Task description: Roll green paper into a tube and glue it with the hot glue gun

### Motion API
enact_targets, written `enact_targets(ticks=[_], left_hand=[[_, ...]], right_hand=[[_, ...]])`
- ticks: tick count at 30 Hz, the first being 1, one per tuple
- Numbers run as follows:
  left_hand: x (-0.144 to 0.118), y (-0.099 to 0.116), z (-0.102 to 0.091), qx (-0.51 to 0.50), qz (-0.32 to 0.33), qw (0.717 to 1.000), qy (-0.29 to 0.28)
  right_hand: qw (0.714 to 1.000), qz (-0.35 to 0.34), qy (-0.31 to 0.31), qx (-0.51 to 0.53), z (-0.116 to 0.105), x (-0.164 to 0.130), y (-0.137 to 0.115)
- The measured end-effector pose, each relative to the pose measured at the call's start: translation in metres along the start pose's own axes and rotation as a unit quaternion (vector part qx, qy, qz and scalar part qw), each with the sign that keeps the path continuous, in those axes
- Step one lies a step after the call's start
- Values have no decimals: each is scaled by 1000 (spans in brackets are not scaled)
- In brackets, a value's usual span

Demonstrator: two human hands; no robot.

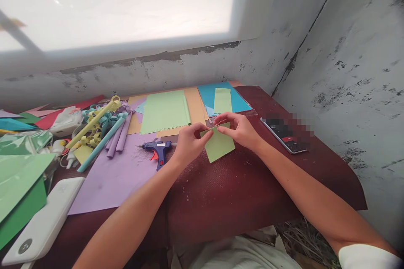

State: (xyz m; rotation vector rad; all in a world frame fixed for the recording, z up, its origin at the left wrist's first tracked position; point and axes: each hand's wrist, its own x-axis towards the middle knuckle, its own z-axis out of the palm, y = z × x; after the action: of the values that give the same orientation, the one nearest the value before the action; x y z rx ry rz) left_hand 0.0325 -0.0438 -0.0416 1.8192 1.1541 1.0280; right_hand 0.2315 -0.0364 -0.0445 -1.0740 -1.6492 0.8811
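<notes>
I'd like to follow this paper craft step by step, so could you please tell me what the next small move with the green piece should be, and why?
Probably press a fold along the top edge of the small light green paper piece. Both hands, left hand and right hand, pinch that edge just above the dark red table cover, and the rest of the paper hangs flat and unfolded.
</notes>
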Motion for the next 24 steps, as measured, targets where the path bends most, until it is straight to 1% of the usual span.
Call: enact_targets(ticks=[2, 3, 5, 8, 13, 17, 20, 24], left_hand=[[-2, 2, 1, 33, 29, 999, 11], [-3, 3, 2, 53, 49, 997, 17], [-5, 5, 3, 100, 91, 991, 27], [-7, 4, 5, 146, 129, 980, 28], [-8, -1, 7, 163, 147, 975, 27], [-10, -3, 7, 178, 184, 966, 41], [-11, -2, 6, 181, 215, 959, 49], [-13, 1, 6, 175, 209, 961, 53]], right_hand=[[998, -47, 36, 10, 1, -1, -1], [997, -70, 42, 5, 1, -2, -3], [994, -104, 31, -19, 2, -5, -6], [991, -124, 14, -56, 4, -8, -8], [990, -125, -3, -70, 7, -10, -8], [989, -119, 1, -85, 7, -11, -12], [989, -110, 13, -96, 4, -11, -16], [988, -110, 37, -99, 0, -11, -19]])
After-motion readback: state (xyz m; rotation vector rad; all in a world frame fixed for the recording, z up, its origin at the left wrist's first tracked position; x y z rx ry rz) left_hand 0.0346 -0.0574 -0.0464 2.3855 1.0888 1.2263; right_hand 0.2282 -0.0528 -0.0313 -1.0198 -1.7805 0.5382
